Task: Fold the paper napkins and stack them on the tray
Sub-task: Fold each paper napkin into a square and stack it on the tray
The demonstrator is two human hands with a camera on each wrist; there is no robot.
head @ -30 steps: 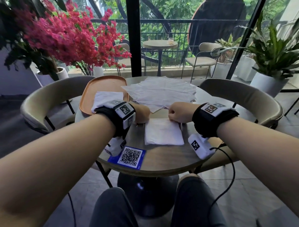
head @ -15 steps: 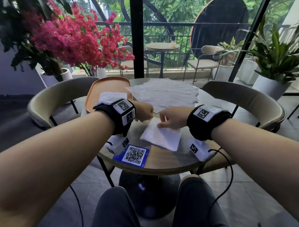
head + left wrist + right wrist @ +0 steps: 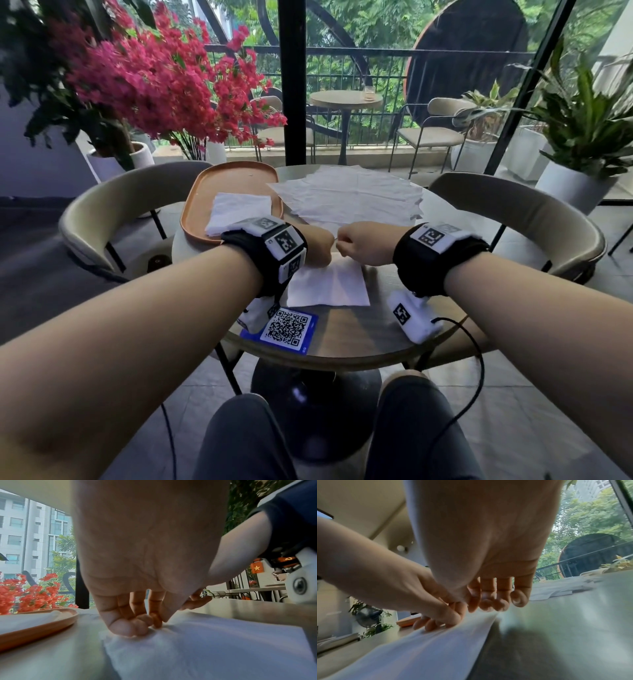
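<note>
A white folded napkin point(image 3: 329, 286) lies on the round table point(image 3: 346, 337) in front of me, its far edge raised. My left hand point(image 3: 320, 245) and right hand point(image 3: 356, 241) meet knuckle to knuckle at that far edge. In the left wrist view the left hand point(image 3: 142, 626) has curled fingers pinching the napkin point(image 3: 205, 649) at its corner. The right hand point(image 3: 481, 605) holds its fingers curled over the lifted edge of the napkin point(image 3: 436, 649). An orange tray point(image 3: 233, 176) at the back left holds a stack of folded napkins point(image 3: 239, 212).
A pile of unfolded napkins point(image 3: 349, 195) lies at the table's far side, right of the tray. A blue QR card point(image 3: 286, 329) sits near the front edge. Beige chairs point(image 3: 113, 202) flank the table, with pink flowers point(image 3: 154, 78) behind on the left.
The napkin lay flat with my hands at its two far corners. It was turned on the table, and both hands have come together at the far edge, which is now raised.
</note>
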